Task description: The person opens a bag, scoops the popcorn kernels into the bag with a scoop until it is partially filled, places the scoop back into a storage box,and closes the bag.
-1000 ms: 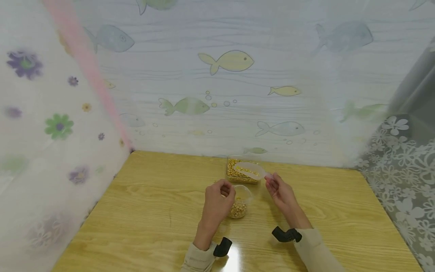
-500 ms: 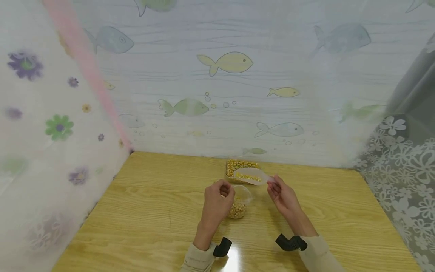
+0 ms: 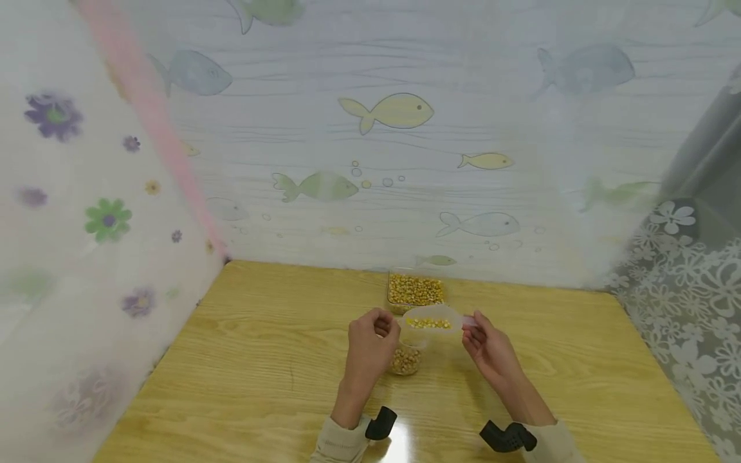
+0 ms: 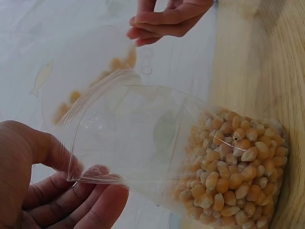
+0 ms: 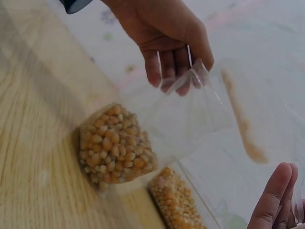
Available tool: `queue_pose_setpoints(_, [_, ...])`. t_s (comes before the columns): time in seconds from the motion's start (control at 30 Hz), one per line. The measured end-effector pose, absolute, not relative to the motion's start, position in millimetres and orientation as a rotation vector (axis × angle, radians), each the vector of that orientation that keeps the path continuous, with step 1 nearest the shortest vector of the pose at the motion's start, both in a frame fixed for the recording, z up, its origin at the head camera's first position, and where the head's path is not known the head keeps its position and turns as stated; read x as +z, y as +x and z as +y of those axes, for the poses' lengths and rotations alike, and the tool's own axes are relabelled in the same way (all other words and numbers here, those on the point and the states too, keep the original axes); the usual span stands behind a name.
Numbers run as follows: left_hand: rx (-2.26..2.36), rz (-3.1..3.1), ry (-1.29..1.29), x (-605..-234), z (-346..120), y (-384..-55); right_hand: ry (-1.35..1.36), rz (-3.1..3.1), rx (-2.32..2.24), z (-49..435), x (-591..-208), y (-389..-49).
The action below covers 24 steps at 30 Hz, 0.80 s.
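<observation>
My left hand (image 3: 372,347) pinches the rim of a clear plastic zip bag (image 4: 143,124), whose mouth gapes. Corn kernels (image 4: 233,171) fill its lower part, and the bag stands upright on the table. My right hand (image 3: 494,354) grips the handle of a translucent scoop (image 3: 454,318) by its end. A row of yellow kernels (image 3: 427,323) lies in the scoop, which is held roughly level above the bag's mouth. In the right wrist view the scoop looks blurred.
Behind the scoop, a clear rectangular container (image 3: 396,308) of corn kernels stands near the back edge of the wooden table (image 3: 260,360). A fish-patterned curtain (image 3: 312,244) hangs just beyond that edge. Flowered sheets close off both sides.
My right hand has drawn the loaded scoop from over the container toward me, to above the bag's mouth. My left hand has stayed in place on the bag.
</observation>
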<state>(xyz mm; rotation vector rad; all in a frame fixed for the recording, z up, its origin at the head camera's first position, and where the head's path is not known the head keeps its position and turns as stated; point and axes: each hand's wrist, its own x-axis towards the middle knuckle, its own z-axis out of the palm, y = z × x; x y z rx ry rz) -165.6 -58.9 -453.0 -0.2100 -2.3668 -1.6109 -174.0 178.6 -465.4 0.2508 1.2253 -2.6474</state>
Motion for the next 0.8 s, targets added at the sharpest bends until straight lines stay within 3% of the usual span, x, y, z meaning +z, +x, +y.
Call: queue_pose_setpoints(0.8, [-1.615, -2.335, -0.252, -457, -61, -171, 0.211, 1.584, -2.696, 182, -461, -162])
